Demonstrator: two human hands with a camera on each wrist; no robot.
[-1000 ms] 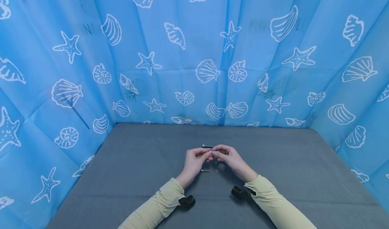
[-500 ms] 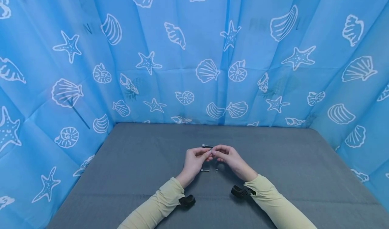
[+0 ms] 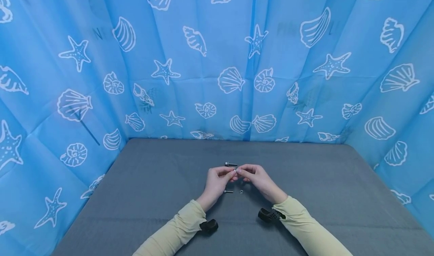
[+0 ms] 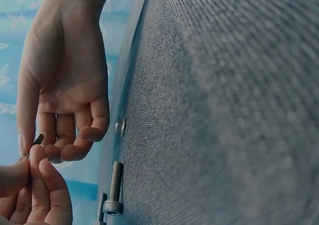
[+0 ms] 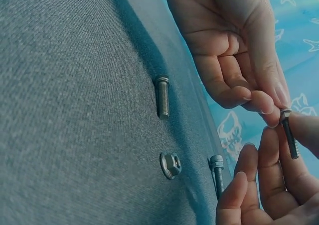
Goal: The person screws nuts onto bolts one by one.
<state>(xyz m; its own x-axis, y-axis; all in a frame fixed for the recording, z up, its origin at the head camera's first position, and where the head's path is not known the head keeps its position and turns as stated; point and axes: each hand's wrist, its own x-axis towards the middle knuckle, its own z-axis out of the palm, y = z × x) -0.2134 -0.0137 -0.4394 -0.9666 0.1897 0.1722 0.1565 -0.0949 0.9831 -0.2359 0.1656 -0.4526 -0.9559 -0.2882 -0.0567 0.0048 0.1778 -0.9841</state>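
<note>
Both hands meet fingertip to fingertip above the middle of the table. Between them is a small threaded bolt [image 5: 290,138], its wider end at the left fingertips. My left hand [image 3: 215,180] pinches that end with thumb and fingers. My right hand [image 3: 258,179] holds the bolt from the other side, its shank lying by the thumb in the right wrist view. Below the hands lie a socket-head bolt [image 4: 115,182] and, beside it, a flanged nut [image 5: 171,166]. Just beyond the hands lies another bolt [image 3: 231,164]. Finger overlap hides part of the held bolt.
A grey cloth-covered table [image 3: 152,195] spreads under the hands. Blue curtains [image 3: 210,90] with white shells and starfish stand behind it and along both sides. Dark wrist-worn devices [image 3: 208,225] hang at both sleeves.
Hands stay together in nearly the same pose around the small bolt. The head view has tilted very slightly; the loose bolts and nut have not moved on the table.
</note>
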